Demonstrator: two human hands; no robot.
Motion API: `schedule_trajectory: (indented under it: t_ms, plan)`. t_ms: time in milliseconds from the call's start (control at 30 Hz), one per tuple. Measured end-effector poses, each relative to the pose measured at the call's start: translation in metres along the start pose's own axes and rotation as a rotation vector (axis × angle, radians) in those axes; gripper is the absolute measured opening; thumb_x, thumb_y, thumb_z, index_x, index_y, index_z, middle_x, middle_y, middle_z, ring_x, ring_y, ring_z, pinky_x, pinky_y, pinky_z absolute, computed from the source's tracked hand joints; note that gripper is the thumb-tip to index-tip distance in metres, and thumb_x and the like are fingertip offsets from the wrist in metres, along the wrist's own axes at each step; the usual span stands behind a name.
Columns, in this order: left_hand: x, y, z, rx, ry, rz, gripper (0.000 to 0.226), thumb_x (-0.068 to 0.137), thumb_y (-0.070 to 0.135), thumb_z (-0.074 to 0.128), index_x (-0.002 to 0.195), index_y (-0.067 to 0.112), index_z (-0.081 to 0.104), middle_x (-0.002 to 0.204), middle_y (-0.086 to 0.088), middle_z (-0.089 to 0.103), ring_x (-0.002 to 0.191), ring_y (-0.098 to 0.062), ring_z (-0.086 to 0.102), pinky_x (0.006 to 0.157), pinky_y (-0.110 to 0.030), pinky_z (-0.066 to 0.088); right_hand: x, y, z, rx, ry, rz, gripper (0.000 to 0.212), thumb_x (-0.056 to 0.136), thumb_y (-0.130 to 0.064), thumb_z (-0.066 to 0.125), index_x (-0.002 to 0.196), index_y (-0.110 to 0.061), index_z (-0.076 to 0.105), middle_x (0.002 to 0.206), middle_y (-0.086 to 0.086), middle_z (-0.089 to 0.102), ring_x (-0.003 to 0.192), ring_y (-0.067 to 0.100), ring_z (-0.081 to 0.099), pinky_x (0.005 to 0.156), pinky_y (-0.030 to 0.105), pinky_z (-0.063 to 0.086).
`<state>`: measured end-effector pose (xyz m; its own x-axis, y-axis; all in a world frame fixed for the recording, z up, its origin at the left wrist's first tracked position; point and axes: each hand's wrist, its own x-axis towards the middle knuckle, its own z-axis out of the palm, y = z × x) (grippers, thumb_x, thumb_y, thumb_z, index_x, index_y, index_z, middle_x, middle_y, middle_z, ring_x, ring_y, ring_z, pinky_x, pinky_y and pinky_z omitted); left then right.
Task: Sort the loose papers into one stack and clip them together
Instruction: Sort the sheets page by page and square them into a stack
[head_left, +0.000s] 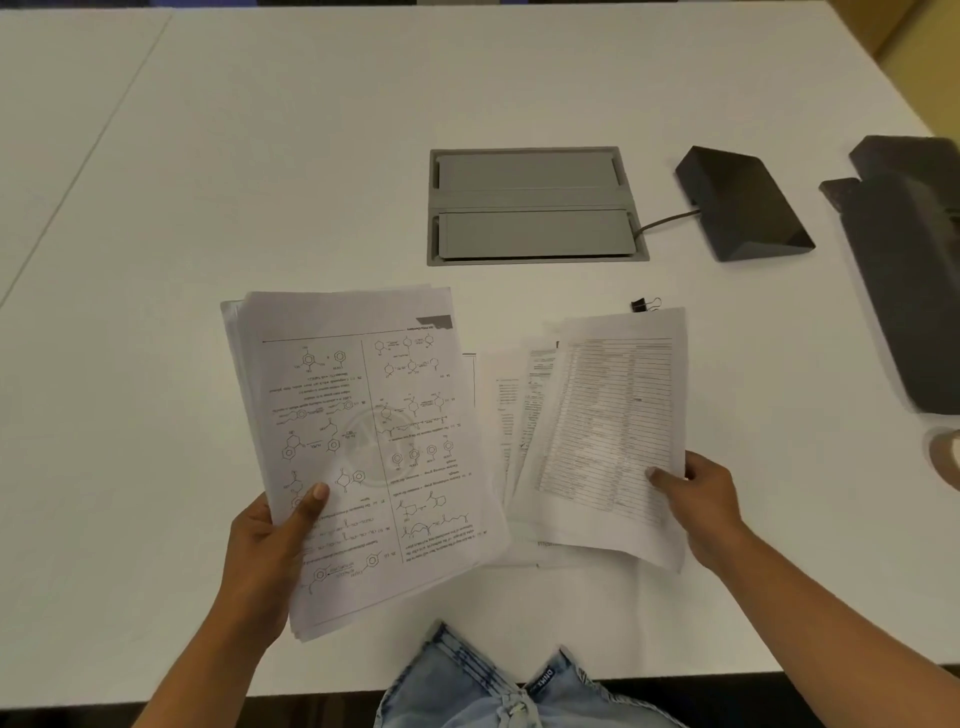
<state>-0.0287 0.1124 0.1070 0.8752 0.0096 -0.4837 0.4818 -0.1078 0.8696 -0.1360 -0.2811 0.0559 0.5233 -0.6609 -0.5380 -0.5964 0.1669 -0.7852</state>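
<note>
L hand (270, 540) pinches the chem stack (358, 441), thumb on top; R hand (701, 493) pinches the table sheet (608, 431). Binder clip (644, 304) just beyond that sheet.

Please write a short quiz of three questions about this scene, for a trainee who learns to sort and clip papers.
1. True or false: the binder clip is already fastened on the papers.
2. Which hand holds the sheet with the printed table? A) left hand B) right hand C) neither
3. Fill in: the top page of the chemistry stack in the left hand faces the person ____.

Key:
1. False; it lies on the white table, just beyond the loose sheets.
2. B, the right hand.
3. Upside down.
</note>
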Motion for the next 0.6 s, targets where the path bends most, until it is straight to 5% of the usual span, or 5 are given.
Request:
schedule_trajectory:
  t_ms: [100, 200, 367, 600]
  plan:
    - [0.005, -0.001, -0.001, 0.003, 0.025, 0.003, 0.023, 0.091, 0.024, 0.064, 0.111, 0.012, 0.067, 0.101, -0.011, 0.076, 0.086, -0.04, 0.072, 0.07, -0.049, 0.06, -0.007, -0.008, -0.024, 0.172, -0.02, 0.0, 0.041, 0.079, -0.011, 0.078, 0.117, -0.007, 0.065, 0.1, 0.0, 0.07, 0.094, 0.021, 0.067, 0.096, 0.043, 0.05]
    - [0.009, -0.004, 0.0, 0.015, 0.029, 0.002, 0.025, 0.091, 0.026, 0.065, 0.112, 0.013, 0.067, 0.103, -0.012, 0.075, 0.088, -0.041, 0.071, 0.075, -0.054, 0.059, -0.013, -0.018, -0.046, 0.3, -0.069, -0.021, 0.085, 0.039, -0.04, 0.096, 0.114, -0.013, 0.067, 0.107, 0.004, 0.075, 0.097, 0.022, 0.072, 0.089, 0.039, 0.056]
    - [0.006, -0.005, 0.02, -0.008, -0.038, 0.02, 0.021, 0.091, 0.022, 0.067, 0.112, 0.018, 0.068, 0.098, -0.003, 0.079, 0.087, -0.026, 0.076, 0.064, -0.034, 0.062, -0.032, -0.039, -0.052, 0.398, -0.275, -0.055, 0.047, 0.084, 0.0, 0.064, 0.129, -0.009, 0.06, 0.122, 0.008, 0.07, 0.11, 0.026, 0.068, 0.089, 0.039, 0.055]
    - [-0.009, 0.009, 0.068, -0.118, -0.228, -0.017, 0.03, 0.093, 0.021, 0.061, 0.123, 0.017, 0.063, 0.112, -0.008, 0.076, 0.099, -0.028, 0.074, 0.081, -0.044, 0.06, -0.051, -0.052, -0.01, 0.344, -0.399, -0.067, 0.04, 0.082, 0.006, 0.064, 0.12, -0.004, 0.064, 0.115, 0.012, 0.073, 0.104, 0.027, 0.071, 0.087, 0.038, 0.058]
